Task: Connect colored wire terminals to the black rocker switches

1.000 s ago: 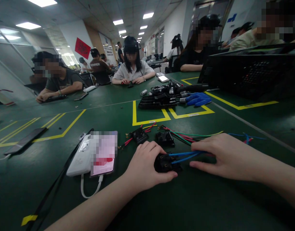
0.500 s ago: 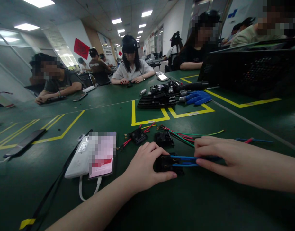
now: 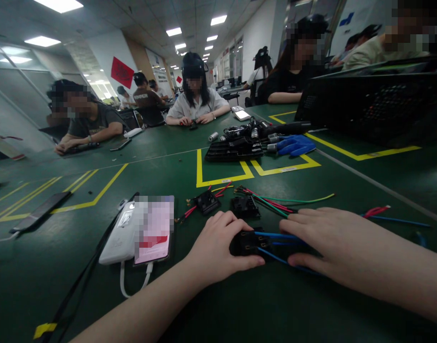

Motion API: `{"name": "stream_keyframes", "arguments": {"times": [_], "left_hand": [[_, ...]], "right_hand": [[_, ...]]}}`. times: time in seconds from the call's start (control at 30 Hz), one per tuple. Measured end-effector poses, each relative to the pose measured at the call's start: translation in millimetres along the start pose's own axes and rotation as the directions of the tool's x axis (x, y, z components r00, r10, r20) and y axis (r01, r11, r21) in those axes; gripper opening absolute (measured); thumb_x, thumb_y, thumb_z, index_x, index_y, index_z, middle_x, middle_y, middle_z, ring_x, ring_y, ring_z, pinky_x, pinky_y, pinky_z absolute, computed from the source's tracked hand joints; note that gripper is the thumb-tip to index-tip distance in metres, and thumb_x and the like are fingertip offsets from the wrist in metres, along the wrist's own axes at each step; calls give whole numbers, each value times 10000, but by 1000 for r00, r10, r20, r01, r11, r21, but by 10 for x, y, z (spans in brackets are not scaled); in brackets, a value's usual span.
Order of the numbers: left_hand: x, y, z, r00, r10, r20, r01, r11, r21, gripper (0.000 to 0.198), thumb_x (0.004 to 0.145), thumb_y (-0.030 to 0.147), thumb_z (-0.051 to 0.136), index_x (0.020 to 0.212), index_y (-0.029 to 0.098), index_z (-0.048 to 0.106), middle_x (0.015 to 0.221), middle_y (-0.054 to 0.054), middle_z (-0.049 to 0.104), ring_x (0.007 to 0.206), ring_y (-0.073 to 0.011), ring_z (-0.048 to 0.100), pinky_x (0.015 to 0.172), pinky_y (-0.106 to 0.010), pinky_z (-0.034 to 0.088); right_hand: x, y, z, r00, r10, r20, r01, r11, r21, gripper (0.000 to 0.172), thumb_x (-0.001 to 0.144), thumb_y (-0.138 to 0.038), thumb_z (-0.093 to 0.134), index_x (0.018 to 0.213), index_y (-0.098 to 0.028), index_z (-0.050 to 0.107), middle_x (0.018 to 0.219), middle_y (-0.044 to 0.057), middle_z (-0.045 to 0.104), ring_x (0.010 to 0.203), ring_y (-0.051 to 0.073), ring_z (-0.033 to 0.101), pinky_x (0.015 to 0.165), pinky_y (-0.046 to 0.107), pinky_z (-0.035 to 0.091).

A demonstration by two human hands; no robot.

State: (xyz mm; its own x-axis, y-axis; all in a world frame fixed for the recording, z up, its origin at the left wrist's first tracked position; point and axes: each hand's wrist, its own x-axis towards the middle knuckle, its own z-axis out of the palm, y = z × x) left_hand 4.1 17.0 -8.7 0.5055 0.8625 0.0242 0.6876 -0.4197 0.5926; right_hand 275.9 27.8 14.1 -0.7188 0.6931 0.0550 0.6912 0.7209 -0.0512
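My left hand (image 3: 218, 247) is closed around a small black plastic block (image 3: 252, 242) on the table, thumb at its near edge. Small metal terminals show in the block's top face, with blue wires (image 3: 277, 235) running from it to the right. Over these wires lies my right hand (image 3: 322, 238), thumb near one wire and fingertips at another; its palm side is hidden. Just beyond the block sit another black plastic block (image 3: 245, 206) and a third black block (image 3: 207, 202) with red wires. A bundle of green and red wires (image 3: 272, 202) stretches beside them.
At left lie a white power bank (image 3: 118, 238) and a cabled phone (image 3: 157, 238), near a black strap (image 3: 79, 276). Farther off are black tools (image 3: 236, 148), a blue glove (image 3: 293, 145) and a large black case (image 3: 368, 109). Other people sit around the green table.
My right hand has shifted slightly left and turned more palm-down over the blue wires. The wires have spread apart, and their far ends reach farther right. My left hand keeps its hold.
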Motion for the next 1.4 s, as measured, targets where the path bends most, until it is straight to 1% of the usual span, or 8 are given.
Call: {"name": "stream_keyframes", "arguments": {"times": [0.1, 0.23, 0.33, 0.5, 0.9, 1.07, 1.2, 1.4], "left_hand": [[-1, 8, 4, 1000, -6, 4, 6, 1000, 0, 517, 867, 541, 983, 1213, 244, 741, 1243, -73, 707, 1163, -336, 646, 1062, -519, 540], [-4, 17, 14, 1000, -20, 1, 20, 1000, 9, 553, 839, 518, 1007, 1230, 230, 743, 1268, -86, 694, 1181, -350, 635, 1073, -540, 534], [-7, 22, 14, 1000, -29, 2, 29, 999, 17, 559, 840, 520, 1009, 1231, 220, 746, 1253, -92, 692, 1174, -354, 634, 1080, -557, 527], [-1, 23, -2, 999, -33, 8, 33, 999, 1, 539, 837, 554, 1000, 1196, 236, 755, 1207, -76, 699, 1137, -347, 645, 1047, -547, 549], [-68, 19, -50, 998, -60, -5, 59, 994, -94, 389, 862, 379, 951, 1158, 237, 743, 1201, -68, 716, 1173, -347, 662, 1064, -545, 534], [-41, 54, -48, 996, -92, 9, 92, 992, -84, 403, 856, 395, 978, 1124, 220, 732, 1210, -72, 704, 1168, -349, 642, 1065, -546, 529], [-30, 47, -23, 997, -80, 1, 80, 994, -68, 410, 849, 404, 983, 1111, 225, 722, 1195, -71, 702, 1160, -350, 635, 1060, -551, 528], [-46, 49, -31, 997, -71, -5, 70, 996, -62, 375, 878, 412, 944, 1118, 233, 718, 1177, -72, 699, 1140, -349, 640, 1045, -557, 530]], "right_hand": [[-7, -64, 8, 996, -62, -67, 54, 992, -114, 291, 784, -190, 884, 1055, -231, 786, 962, 99, 854, 802, 339, 808, 681, 439, 621], [39, -122, -38, 987, -130, -94, 119, 986, -116, 324, 783, -141, 846, 1082, -226, 759, 1053, 115, 857, 934, 344, 823, 715, 405, 623], [147, -98, -82, 997, -74, -33, 74, 997, 12, 77, 965, -206, 684, 1016, -246, 725, 952, 73, 847, 820, 295, 822, 652, 372, 576], [309, 30, -79, 996, 49, 70, -56, 994, 99, 178, 1051, -281, 548, 943, -267, 689, 803, 47, 825, 647, 271, 782, 544, 335, 426], [361, 175, -102, 969, 31, 244, -100, 956, 276, 325, 1077, -363, 461, 844, -270, 667, 712, 18, 730, 655, 246, 734, 614, 346, 454], [281, 179, -126, 996, -87, -9, 88, 987, 136, 320, 1059, -279, 466, 806, -263, 661, 647, 17, 703, 546, 223, 668, 541, 330, 375], [218, 166, -122, 961, -196, -196, 203, 979, 14, 247, 997, -176, 518, 852, -258, 701, 694, 30, 744, 579, 230, 697, 567, 338, 391], [300, 234, -81, 992, -23, 121, -7, 970, 242, 331, 1063, -324, 485, 788, -276, 663, 647, 2, 708, 583, 232, 693, 558, 331, 404]]}}
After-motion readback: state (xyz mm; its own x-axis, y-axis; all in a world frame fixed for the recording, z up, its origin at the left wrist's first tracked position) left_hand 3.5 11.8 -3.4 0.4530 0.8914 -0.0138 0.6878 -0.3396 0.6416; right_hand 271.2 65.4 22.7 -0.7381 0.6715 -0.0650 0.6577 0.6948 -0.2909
